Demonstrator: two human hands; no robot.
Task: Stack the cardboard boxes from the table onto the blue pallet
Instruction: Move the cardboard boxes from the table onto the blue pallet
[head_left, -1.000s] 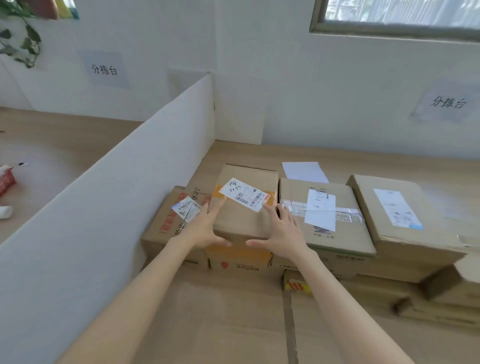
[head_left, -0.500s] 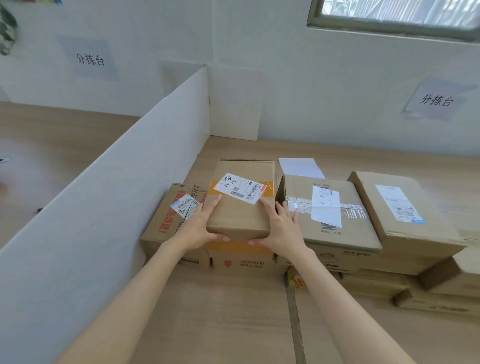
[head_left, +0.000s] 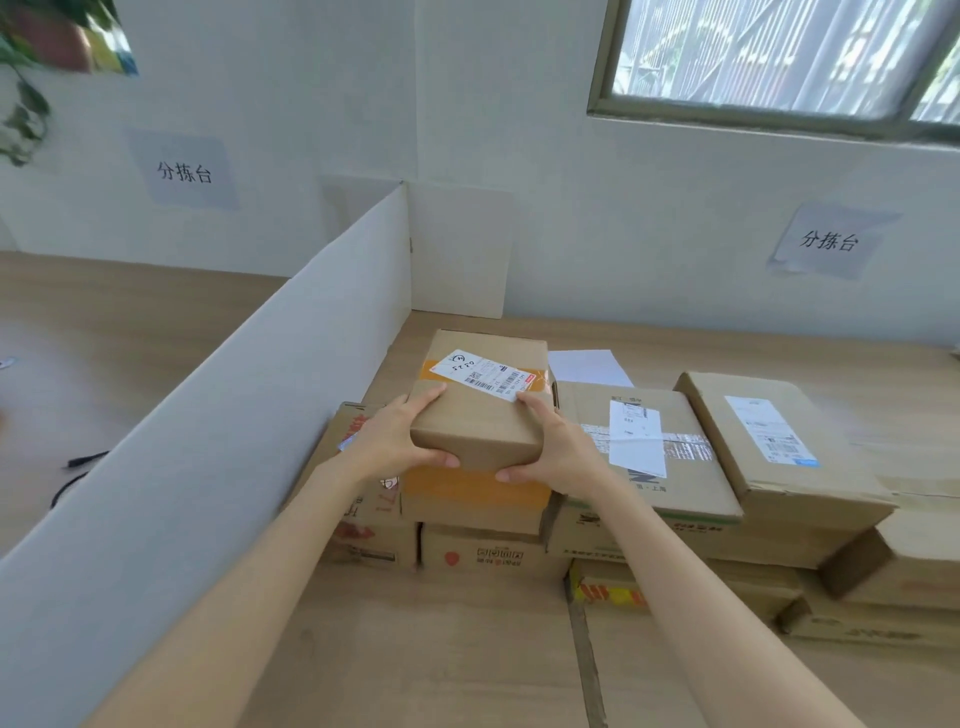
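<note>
Between the hands, the top box (head_left: 480, 415) is clasped from both sides: left hand (head_left: 387, 441) on its left edge, right hand (head_left: 558, 449) on its right. The pallet is not in view. With thumbs only on the near face, the far end could dip and slip free.

**Materials / finish**

Small brown cardboard box (head_left: 480, 421): matt kraft, smooth faces, with a white paper label (head_left: 483, 374) stuck on top. Larger brown cardboard box (head_left: 696, 488): same matt board, with a crinkled clear glossy tape strip (head_left: 688, 448) catching light. Pale wood-grain tabletop (head_left: 441, 649): smooth, low sheen. White divider board (head_left: 208, 467): plain matt.
</note>
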